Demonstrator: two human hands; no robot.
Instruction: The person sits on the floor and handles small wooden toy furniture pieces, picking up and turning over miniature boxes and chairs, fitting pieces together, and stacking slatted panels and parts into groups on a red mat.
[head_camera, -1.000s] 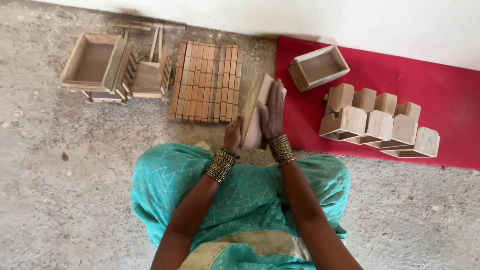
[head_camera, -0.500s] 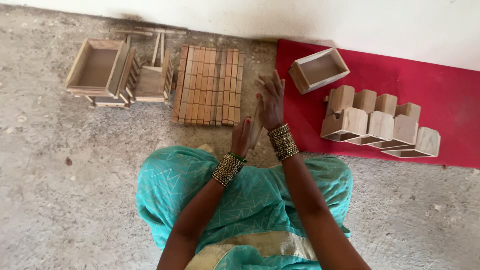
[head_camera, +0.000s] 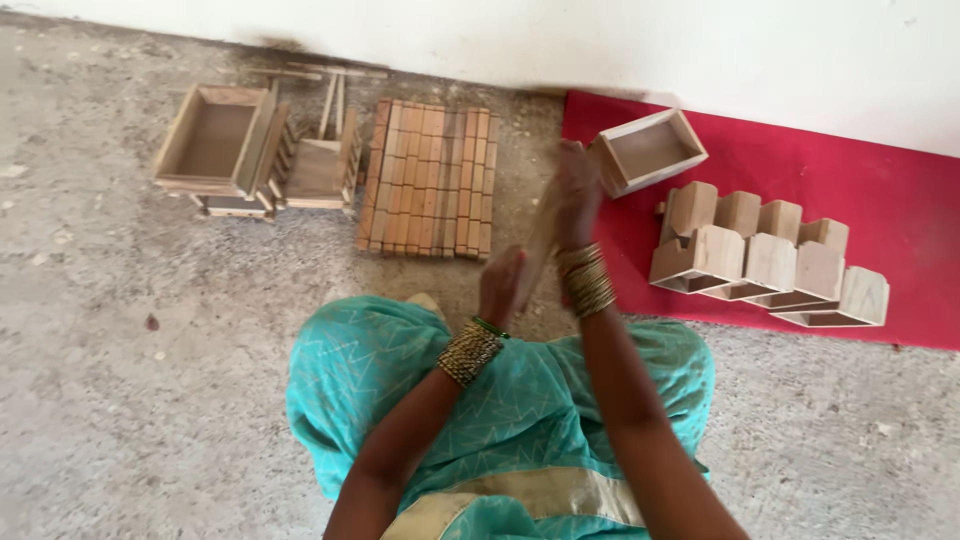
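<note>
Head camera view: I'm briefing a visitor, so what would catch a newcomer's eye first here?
The bright red mat at the right, by the white wall, bearing a cluster of pale wooden boxes. Next, mid-frame, the right hand and left hand pressed around a thin wooden piece, blurred. Behind them a flat grid of wooden slats lies on the concrete floor.

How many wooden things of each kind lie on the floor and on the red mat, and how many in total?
Open wooden boxes, standing alone: 2, one on the floor, one on the red mat
Flat panel of wooden slats: 1
Cluster of small wooden holders on the mat: 1
Pile of frame parts: 1
Total: 5
</note>
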